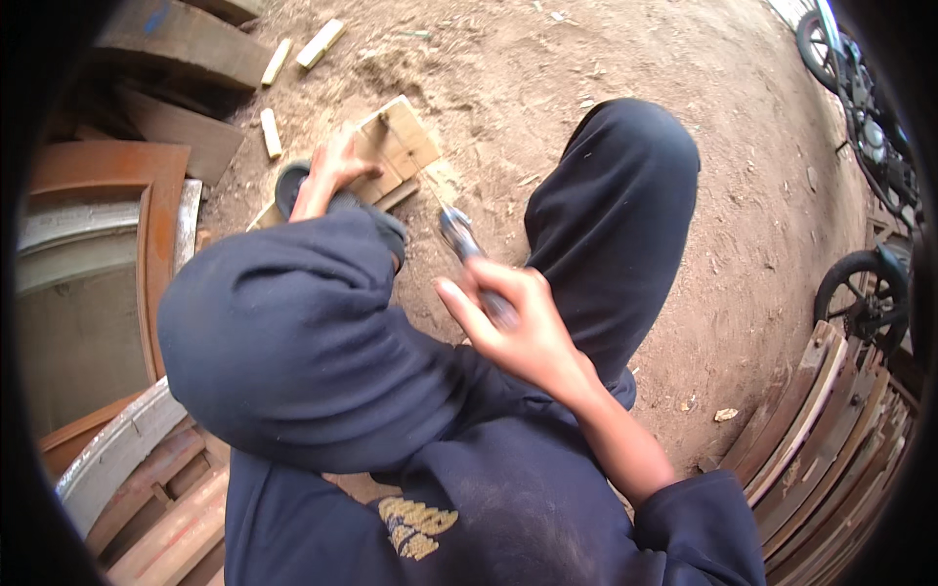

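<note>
My right hand (pixel 513 317) is closed around the dark handle of a saw (pixel 457 232). Its thin blade, seen nearly edge-on and blurred, points away from me and meets the near right edge of a pale wooden board (pixel 399 146). My left hand (pixel 337 168) grips the board's left side, thumb and fingers apart across its edge. Beside that hand, my foot in a dark sandal (pixel 389 227) rests against the wood. Another strip of wood (pixel 399 193) shows under the board's near edge.
Several short wood offcuts (pixel 320 44) lie on the sawdust-strewn dirt floor (pixel 743 254). Wooden frames (pixel 161 244) and planks stand at the left. Stacked slats (pixel 796 420) are at lower right, near a motorcycle (pixel 870 137). My bent knees flank the work.
</note>
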`<control>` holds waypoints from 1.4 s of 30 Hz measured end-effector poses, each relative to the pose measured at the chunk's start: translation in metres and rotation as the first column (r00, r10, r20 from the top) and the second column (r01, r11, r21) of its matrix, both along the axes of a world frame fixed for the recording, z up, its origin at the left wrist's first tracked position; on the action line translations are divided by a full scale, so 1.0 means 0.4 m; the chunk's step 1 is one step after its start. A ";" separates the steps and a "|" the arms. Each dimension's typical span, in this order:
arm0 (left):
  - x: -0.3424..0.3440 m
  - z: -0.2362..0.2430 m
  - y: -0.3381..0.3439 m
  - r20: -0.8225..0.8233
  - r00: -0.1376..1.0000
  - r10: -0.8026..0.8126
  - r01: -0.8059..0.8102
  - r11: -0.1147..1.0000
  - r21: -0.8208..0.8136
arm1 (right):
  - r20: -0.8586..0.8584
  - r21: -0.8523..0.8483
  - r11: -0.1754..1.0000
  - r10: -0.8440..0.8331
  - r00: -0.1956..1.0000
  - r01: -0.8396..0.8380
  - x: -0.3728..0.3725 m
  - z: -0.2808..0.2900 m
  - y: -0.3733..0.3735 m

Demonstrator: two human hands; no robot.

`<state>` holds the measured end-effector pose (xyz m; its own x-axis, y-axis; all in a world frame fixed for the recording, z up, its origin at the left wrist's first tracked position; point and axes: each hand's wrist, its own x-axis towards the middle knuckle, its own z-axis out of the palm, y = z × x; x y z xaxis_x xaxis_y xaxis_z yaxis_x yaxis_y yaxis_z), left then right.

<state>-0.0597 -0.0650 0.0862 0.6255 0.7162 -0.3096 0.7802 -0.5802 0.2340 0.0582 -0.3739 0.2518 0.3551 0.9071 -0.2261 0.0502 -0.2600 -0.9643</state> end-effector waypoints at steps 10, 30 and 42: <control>-0.024 0.001 0.014 -0.015 1.000 0.013 -0.013 1.000 0.018 | -0.105 -0.001 1.000 0.020 0.994 -0.020 -0.004 0.029 -0.046; -0.064 0.036 -0.013 0.049 0.999 0.017 -0.019 0.998 0.056 | 0.011 0.052 0.997 0.063 0.998 -0.063 0.003 0.042 0.075; 0.008 -0.016 -0.021 0.098 0.995 -0.028 0.026 0.999 0.021 | -0.031 -0.083 0.996 0.031 0.999 -0.033 0.015 0.098 0.055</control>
